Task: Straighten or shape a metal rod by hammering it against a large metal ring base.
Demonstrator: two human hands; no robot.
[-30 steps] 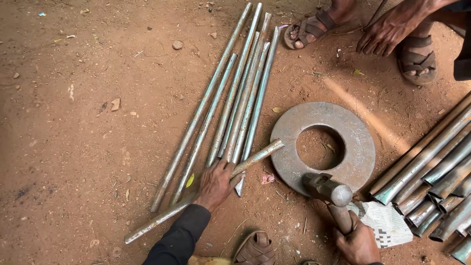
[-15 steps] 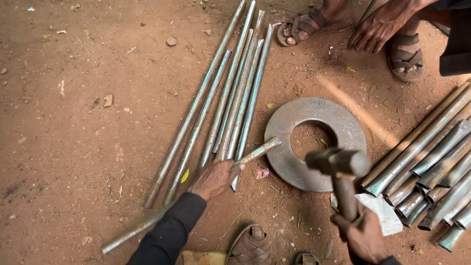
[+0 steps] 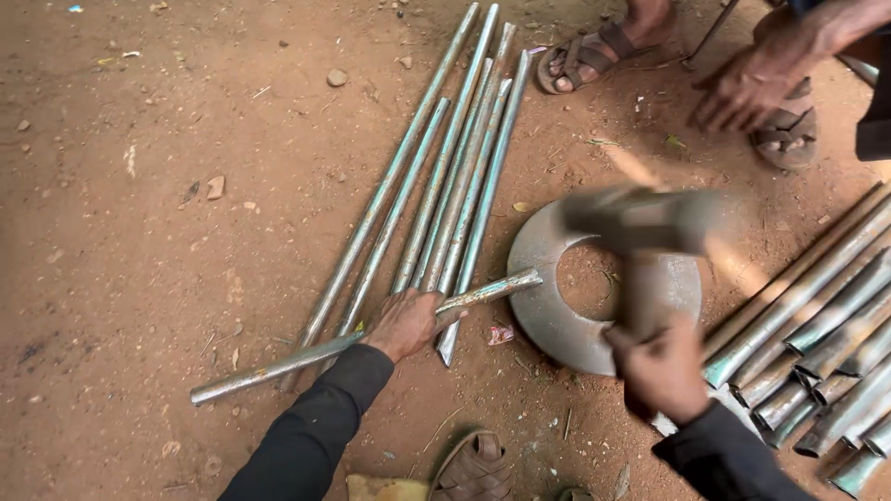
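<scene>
Reddish-brown dirt ground fills the head view, strewn with small stones and scraps. The left hand, in a dark sleeve, is closed around a grey metal pipe that lies slantwise on the ground, its far end resting on the edge of a flat steel ring. The right hand is wrapped tight around the handle of a hammer, whose head is blurred and raised over the ring's hole, apart from the pipe end. Beyond the left hand, a bundle of long pipes lies side by side on the dirt, running away toward the top of the view. A second heap of pipes lies at the right, just beside the ring. At the top right, another person's hand hangs near two sandalled feet. A sandal shows at the bottom edge between the sleeves.
</scene>
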